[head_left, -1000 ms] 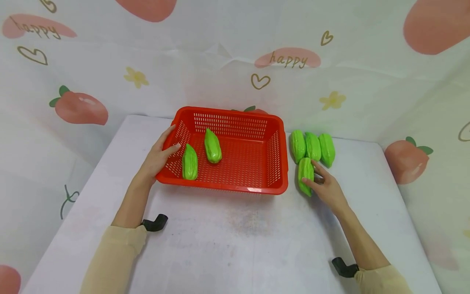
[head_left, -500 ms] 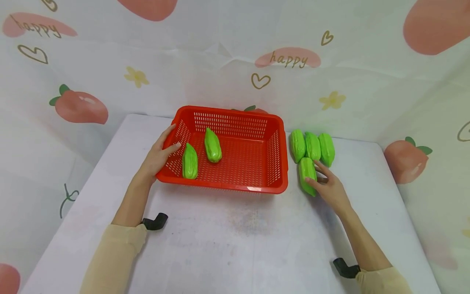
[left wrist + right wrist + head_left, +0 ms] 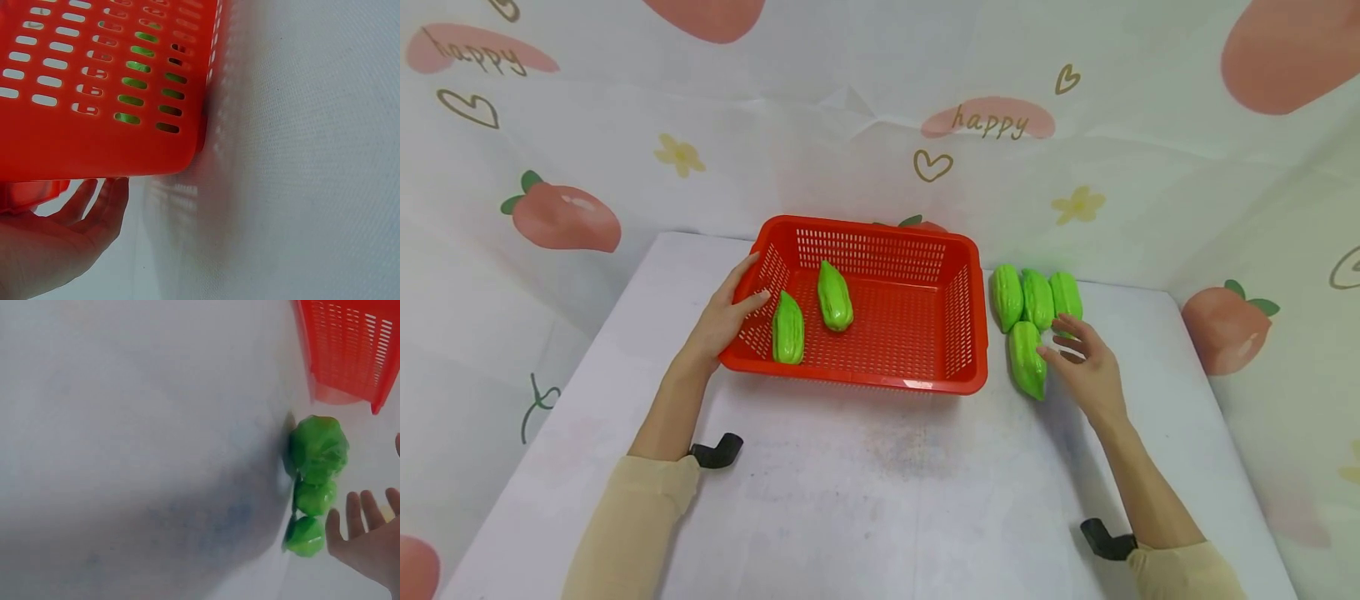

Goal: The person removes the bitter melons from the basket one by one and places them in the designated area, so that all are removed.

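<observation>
The left forearm [image 3: 672,408] and right forearm [image 3: 1142,479] reach forward, spread wide apart. From where I stand, the left hand [image 3: 718,323] grips, thumb pointing inward away from the fingers, while the right hand [image 3: 1090,367] hovers, thumb and fingers parted, gently bent.

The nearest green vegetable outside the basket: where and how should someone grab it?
I'd probably grip that vegetable round its middle, coming from above with the right hand pinching both long sides. It lies lengthwise with those sides clear of its neighbours, while its far end crowds the vegetables behind and its near end tapers to a tip.
</observation>
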Available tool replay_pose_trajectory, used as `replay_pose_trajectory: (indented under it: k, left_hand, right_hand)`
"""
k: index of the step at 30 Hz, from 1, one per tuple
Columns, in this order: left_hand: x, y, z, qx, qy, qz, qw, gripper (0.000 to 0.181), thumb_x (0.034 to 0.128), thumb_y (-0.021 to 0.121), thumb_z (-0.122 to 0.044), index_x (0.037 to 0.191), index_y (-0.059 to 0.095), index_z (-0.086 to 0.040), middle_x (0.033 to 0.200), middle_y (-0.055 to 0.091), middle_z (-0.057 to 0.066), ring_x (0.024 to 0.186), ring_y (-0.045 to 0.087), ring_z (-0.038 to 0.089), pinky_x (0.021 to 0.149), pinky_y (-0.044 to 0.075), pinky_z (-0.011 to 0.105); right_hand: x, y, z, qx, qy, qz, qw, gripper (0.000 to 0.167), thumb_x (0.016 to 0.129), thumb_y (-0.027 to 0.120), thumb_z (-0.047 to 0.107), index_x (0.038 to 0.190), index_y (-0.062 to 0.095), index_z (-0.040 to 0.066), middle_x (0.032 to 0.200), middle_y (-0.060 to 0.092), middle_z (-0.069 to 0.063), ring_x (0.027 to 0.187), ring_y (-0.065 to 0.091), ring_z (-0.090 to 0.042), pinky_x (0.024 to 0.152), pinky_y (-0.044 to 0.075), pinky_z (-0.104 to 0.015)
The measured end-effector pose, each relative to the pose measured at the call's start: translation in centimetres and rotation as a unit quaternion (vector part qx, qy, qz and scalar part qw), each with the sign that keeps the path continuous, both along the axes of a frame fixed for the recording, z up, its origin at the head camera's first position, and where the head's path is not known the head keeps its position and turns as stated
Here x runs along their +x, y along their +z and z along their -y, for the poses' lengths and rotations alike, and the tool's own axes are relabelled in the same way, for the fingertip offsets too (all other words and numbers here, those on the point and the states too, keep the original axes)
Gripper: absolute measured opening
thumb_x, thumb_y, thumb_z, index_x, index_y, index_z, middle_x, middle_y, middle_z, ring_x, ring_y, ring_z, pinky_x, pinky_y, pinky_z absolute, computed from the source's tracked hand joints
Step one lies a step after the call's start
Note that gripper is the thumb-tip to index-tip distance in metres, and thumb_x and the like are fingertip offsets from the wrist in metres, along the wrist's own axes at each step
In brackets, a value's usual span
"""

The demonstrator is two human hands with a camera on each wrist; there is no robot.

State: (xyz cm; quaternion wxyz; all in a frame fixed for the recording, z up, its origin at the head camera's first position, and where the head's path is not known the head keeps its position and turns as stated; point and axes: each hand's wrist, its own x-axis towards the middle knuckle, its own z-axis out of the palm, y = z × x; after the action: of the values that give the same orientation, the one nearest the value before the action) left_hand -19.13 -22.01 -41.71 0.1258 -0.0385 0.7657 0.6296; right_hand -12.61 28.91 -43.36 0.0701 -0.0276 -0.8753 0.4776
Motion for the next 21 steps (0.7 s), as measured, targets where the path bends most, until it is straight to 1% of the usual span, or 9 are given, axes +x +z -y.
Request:
replay_pose_trajectory:
  k: [2,4,7,9,12,14,17,19,21]
  left_hand:
    - [0.0,0.0,0.0,0.002,0.000,0.000,1.0000,0.065,0.1024,0.050,-0.030,0.157,0.018,-0.045,0.156,0.030,0.009,0.130,0.040,0.031,0.095,0.050,0.042]
    - [0.0,0.0,0.0,0.002,0.000,0.000,1.0000,0.065,0.1024,0.051,-0.030,0.157,0.018,-0.045,0.156,0.030,0.008,0.130,0.040,0.031,0.095,0.050,0.042]
    - [0.0,-0.1,0.0,0.003,0.002,0.004,1.0000,0.066,0.1022,0.051,-0.031,0.157,0.017,-0.046,0.156,0.030,0.008,0.130,0.040,0.032,0.095,0.051,0.042]
    - [0.0,-0.1,0.0,0.001,0.003,0.007,1.0000,0.066,0.1021,0.051,-0.031,0.157,0.017,-0.046,0.157,0.029,0.008,0.130,0.040,0.032,0.095,0.051,0.042]
    - [0.0,-0.1,0.0,0.000,0.003,0.011,0.9999,0.066,0.1023,0.051,-0.029,0.157,0.017,-0.045,0.157,0.029,0.008,0.130,0.040,0.032,0.096,0.050,0.043]
    - [-0.1,-0.1,0.0,0.001,0.003,0.013,0.9999,0.066,0.1024,0.050,-0.028,0.157,0.016,-0.044,0.157,0.029,0.009,0.130,0.040,0.033,0.096,0.050,0.043]
    - [-0.2,0.0,0.0,0.007,0.004,0.014,0.9999,0.067,0.1026,0.050,-0.026,0.158,0.016,-0.041,0.157,0.029,0.010,0.130,0.040,0.034,0.098,0.049,0.045]
    - [-0.2,0.1,-0.1,0.010,0.004,0.015,0.9998,0.067,0.1027,0.050,-0.024,0.159,0.016,-0.039,0.157,0.028,0.011,0.131,0.039,0.034,0.099,0.048,0.046]
    - [-0.2,0.1,-0.1,0.009,0.005,0.016,0.9998,0.067,0.1027,0.050,-0.024,0.159,0.016,-0.039,0.157,0.028,0.011,0.131,0.039,0.034,0.099,0.048,0.046]
  right_hand:
    - [-0.1,0.4,0.3,-0.009,-0.006,-0.020,0.9997,0.060,0.091,0.073,0.016,0.144,0.048,0.005,0.138,0.057,-0.015,0.117,0.059,-0.027,0.097,0.049,-0.030]
    - [-0.1,1.0,0.8,-0.025,-0.011,-0.037,0.9989,0.057,0.090,0.074,0.010,0.141,0.050,0.002,0.134,0.059,-0.014,0.113,0.060,-0.018,0.097,0.049,-0.027]
    - [0.2,2.4,2.0,-0.056,-0.011,-0.061,0.9965,0.053,0.088,0.073,0.001,0.137,0.052,-0.004,0.126,0.063,-0.003,0.106,0.060,-0.006,0.094,0.048,-0.020]
    - [0.5,3.3,2.7,-0.082,-0.010,-0.073,0.9940,0.050,0.087,0.071,-0.004,0.134,0.053,-0.008,0.120,0.064,0.005,0.102,0.060,-0.002,0.092,0.048,-0.017]
    - [0.6,3.9,3.4,-0.120,-0.005,-0.091,0.9886,0.047,0.086,0.069,-0.009,0.130,0.054,-0.011,0.115,0.064,0.010,0.100,0.062,-0.005,0.091,0.048,-0.017]
    - [0.4,3.8,3.4,-0.138,0.001,-0.102,0.9852,0.046,0.086,0.068,-0.011,0.130,0.055,-0.011,0.116,0.065,0.007,0.101,0.063,-0.010,0.092,0.049,-0.019]
    - [0.0,3.3,3.3,-0.151,0.015,-0.114,0.9819,0.046,0.086,0.068,-0.011,0.130,0.056,-0.008,0.119,0.065,0.002,0.105,0.063,-0.017,0.092,0.049,-0.020]
    - [-0.2,3.0,3.2,-0.157,0.022,-0.115,0.9807,0.046,0.086,0.069,-0.010,0.131,0.058,-0.005,0.120,0.065,0.001,0.106,0.062,-0.020,0.092,0.050,-0.021]
    - [-0.3,3.1,3.4,-0.175,0.031,-0.118,0.9769,0.045,0.086,0.069,-0.009,0.130,0.059,-0.004,0.120,0.066,0.000,0.106,0.062,-0.022,0.091,0.050,-0.020]
